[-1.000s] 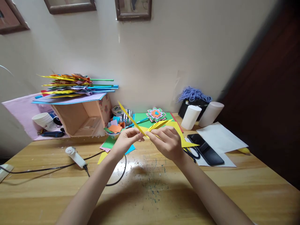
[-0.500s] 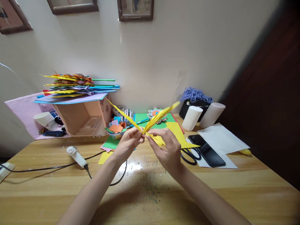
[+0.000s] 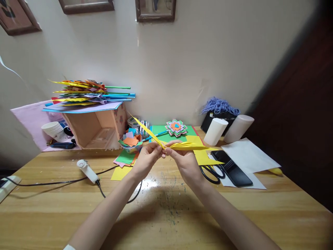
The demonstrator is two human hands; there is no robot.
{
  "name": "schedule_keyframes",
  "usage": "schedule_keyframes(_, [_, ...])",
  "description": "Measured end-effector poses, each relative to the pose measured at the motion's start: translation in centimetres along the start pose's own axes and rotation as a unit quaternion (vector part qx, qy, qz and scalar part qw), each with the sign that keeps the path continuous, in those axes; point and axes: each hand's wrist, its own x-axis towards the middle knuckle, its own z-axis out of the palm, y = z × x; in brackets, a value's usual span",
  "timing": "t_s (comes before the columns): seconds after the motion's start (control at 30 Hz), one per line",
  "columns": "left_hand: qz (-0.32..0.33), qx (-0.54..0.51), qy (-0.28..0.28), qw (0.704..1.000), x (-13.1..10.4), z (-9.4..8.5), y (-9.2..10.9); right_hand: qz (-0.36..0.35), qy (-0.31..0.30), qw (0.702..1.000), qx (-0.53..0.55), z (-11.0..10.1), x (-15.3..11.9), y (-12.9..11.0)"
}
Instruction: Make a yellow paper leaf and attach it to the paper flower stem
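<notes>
Both hands (image 3: 147, 158) (image 3: 187, 165) now pinch the pleated yellow paper (image 3: 191, 146) — its right side has dropped.

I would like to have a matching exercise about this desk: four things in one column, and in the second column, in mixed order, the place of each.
Column 1
1. folded yellow paper
2. black phone
3. bluish-purple yarn
4. layered paper flower

Column 2
A. on top of a black container
B. over a green sheet
C. held between the left hand and the right hand
D. lying on a white sheet

Right pairs: 1-C, 2-D, 3-A, 4-B
</notes>
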Motion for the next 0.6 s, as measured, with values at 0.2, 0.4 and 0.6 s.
schedule_keyframes(0.2, [0.030,0.073,0.030,0.996,-0.1,0.2,0.4,-0.054,0.038,0.995,-0.071,-0.7,0.3,-0.9])
schedule_keyframes(0.4, [0.053,0.094,0.058,0.993,-0.2,0.0,0.7,-0.036,0.006,0.995,-0.096,-1.1,0.4,-1.4])
schedule_keyframes(0.6, [0.055,0.067,0.027,0.996,-0.1,-0.7,0.9,-0.014,-0.072,0.994,-0.081,-1.6,0.5,-1.3])
